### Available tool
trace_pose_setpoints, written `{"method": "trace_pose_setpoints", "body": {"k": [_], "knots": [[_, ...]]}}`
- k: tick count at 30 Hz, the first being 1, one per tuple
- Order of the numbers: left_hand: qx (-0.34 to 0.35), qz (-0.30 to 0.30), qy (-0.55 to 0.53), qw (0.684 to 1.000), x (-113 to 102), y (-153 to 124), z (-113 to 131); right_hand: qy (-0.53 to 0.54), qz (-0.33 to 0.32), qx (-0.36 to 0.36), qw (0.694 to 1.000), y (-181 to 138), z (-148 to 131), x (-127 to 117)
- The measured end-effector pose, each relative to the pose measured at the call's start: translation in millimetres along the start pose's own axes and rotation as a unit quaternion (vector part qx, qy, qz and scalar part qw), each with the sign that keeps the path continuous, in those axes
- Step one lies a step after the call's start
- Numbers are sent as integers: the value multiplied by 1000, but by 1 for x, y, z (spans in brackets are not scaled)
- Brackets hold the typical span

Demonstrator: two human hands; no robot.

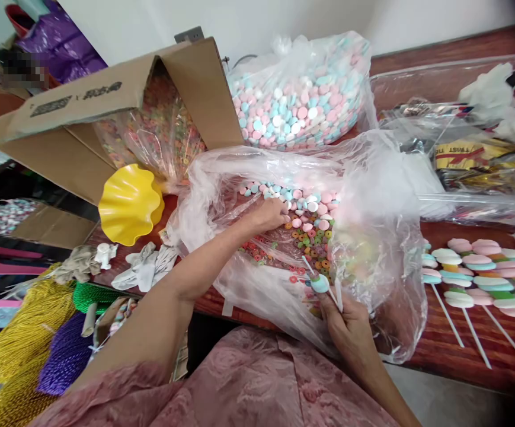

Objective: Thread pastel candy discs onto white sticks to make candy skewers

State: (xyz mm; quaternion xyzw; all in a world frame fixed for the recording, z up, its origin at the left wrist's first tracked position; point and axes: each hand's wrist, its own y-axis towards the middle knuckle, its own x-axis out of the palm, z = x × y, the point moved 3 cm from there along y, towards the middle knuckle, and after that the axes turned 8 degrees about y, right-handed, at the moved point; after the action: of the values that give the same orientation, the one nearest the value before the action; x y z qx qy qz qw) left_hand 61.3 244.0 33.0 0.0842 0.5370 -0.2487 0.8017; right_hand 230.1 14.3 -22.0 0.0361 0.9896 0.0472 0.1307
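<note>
My right hand (348, 323) is closed around a thin white stick that carries a pale blue candy (320, 284) with a darker ring-shaped piece beside it. A second white stick (338, 292) stands up between the same fingers. My left hand (272, 214) reaches into a heap of round pastel candies (299, 203), its fingers curled together at the edge; whatever they pinch is hidden. Below that heap lie small coloured ring candies (314, 244). Both heaps rest on a clear plastic sheet or opened bag (257, 284) spread over the table.
Behind stands a full bag of pastel candies (301, 107) beside a cardboard box (221, 101) with bagged rings. A yellow wavy bowl (128, 204) is at the left. Finished candy skewers (479, 273) lie at the right, below packets of twist ties (470, 155). Gloves (146, 265) lie near the front edge.
</note>
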Motion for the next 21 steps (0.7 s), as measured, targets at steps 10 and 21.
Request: {"method": "trace_pose_setpoints", "body": {"k": [10,21], "knots": [[-112,158,-151,969,-2,-1,-47,-47,-15,-88,995,2,-8,1],[-13,93,-93,991,-3,28,-30,-65,-32,-80,994,2,-9,0]]}}
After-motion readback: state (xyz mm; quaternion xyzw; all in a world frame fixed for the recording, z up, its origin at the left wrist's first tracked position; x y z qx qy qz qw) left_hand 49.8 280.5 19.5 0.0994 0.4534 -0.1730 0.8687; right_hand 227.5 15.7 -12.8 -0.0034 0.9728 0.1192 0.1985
